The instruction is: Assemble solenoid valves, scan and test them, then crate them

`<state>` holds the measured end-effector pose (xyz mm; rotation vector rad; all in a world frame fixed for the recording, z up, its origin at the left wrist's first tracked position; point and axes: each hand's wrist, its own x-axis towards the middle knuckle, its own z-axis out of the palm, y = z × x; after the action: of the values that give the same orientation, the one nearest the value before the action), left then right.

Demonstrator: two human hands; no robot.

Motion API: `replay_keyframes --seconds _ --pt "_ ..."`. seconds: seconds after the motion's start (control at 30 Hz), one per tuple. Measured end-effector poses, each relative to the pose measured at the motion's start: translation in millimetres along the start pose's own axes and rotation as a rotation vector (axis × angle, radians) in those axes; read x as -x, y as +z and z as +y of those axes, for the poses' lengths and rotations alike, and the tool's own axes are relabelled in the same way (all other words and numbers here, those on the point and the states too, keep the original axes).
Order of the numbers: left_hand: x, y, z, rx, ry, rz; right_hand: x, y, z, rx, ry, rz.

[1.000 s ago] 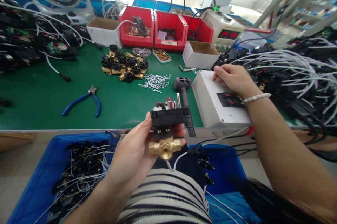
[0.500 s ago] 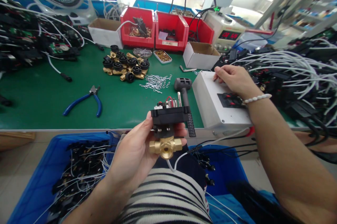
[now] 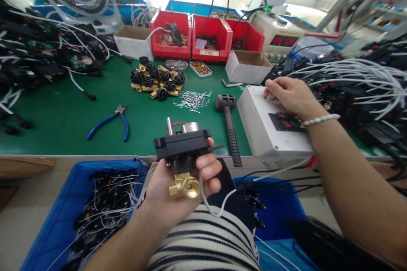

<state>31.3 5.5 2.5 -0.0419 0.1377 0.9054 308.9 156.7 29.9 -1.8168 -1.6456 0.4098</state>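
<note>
My left hand (image 3: 187, 190) is wrapped round an electric valve and holds it in front of the table edge. The valve has a black housing (image 3: 181, 143) with a metal can, a pin and a red wire on top, and a brass body (image 3: 184, 187) below. A grey cable (image 3: 222, 209) runs from it past my fingers. My right hand (image 3: 289, 95) rests on a white metal box (image 3: 257, 122), its thumb and fingers pinched at the top left; what is between them is too small to name. A black panel with red terminals (image 3: 286, 121) lies beneath that wrist.
A mallet (image 3: 230, 129) lies between the valve and the box. Blue-handled pliers (image 3: 110, 122), metal clips (image 3: 193, 100) and brass fittings with black caps (image 3: 159, 78) lie on the green table. Red bins (image 3: 211, 52) stand behind. Blue crates (image 3: 57, 203) sit below.
My left hand has turned the valve, so its housing tilts and one brass opening faces right and toward me. It sits further left of the mallet. My right hand stays pinched on the box.
</note>
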Motion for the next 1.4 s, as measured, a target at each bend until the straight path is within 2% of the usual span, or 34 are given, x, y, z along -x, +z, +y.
replay_keyframes --seconds 0.27,0.4,0.5,0.63,0.7,0.83,0.93,1.07,1.23,1.4 --pt "2 1.8 -4 0.049 0.018 -0.106 -9 1 11 -0.068 -0.003 0.024" --pt "1 0.6 -2 -0.031 0.067 -0.071 -8 1 13 -0.122 -0.023 0.004" --pt "0 2.2 -4 -0.147 0.102 0.078 -7 2 13 -0.148 -0.044 -0.005" --pt "1 8.5 -15 -0.381 0.180 0.381 -6 1 12 -0.116 -0.065 -0.015" --pt "1 9.4 -19 -0.503 0.241 0.457 -6 2 15 -0.082 -0.092 -0.034" --pt "1 7.2 -22 -0.669 0.375 0.423 -10 4 29 -0.041 -0.142 -0.066" --pt "3 6.6 -19 -0.722 0.291 0.421 -11 5 32 -0.053 -0.166 -0.074" --pt "2 5.4 -19 -0.621 0.198 0.516 -11 5 30 -0.086 -0.176 -0.082" --pt "-1 5.2 -23 -0.616 0.208 0.358 -9 4 28 -0.129 -0.166 -0.073" --pt "-3 -3.8 -20 -0.643 0.228 0.296 -10 3 26 -0.156 -0.156 -0.062"
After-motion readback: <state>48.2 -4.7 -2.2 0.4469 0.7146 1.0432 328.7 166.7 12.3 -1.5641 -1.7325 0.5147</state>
